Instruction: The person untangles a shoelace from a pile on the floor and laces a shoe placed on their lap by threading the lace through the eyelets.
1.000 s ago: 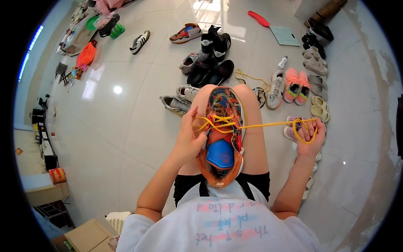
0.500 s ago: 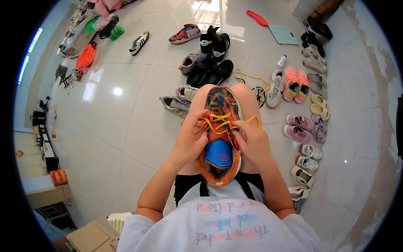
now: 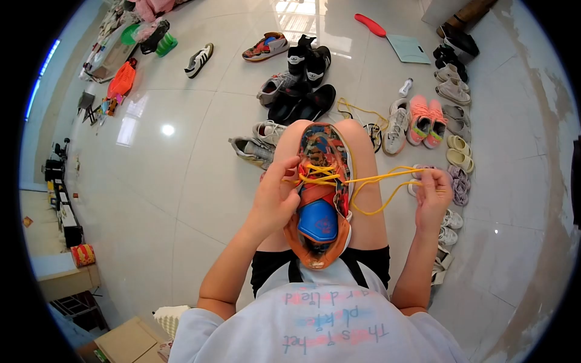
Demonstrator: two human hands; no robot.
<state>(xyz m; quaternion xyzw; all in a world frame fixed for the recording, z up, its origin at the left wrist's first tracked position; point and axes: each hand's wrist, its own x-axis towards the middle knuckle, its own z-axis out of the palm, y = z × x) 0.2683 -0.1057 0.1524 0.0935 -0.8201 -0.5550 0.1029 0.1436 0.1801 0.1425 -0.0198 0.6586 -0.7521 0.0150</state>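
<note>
A multicoloured shoe (image 3: 325, 148) with an orange heel and a blue tongue (image 3: 318, 221) rests between my knees, its toe pointing away from me. Yellow lace (image 3: 375, 177) crosses its front part and stretches out to the right. My right hand (image 3: 434, 196), held off to the right of the knees, pinches that lace, and a loose loop hangs below the stretched part. At the shoe's left side my left hand (image 3: 279, 195) has its fingers curled beside the lacing; a bit of yellow lace shows at its fingertips.
Several dark and grey shoes (image 3: 302, 104) stand on the floor beyond my knees. A row of shoes, with pink sneakers (image 3: 427, 121) among them, runs down the right. A yellow lace (image 3: 363, 112) lies beyond my right knee. A dustpan (image 3: 408, 49) lies farther off.
My right hand came in from the right to the lacing, then moved back out to the right, drawing yellow lace with it. My left hand has stayed at the shoe's left side.
</note>
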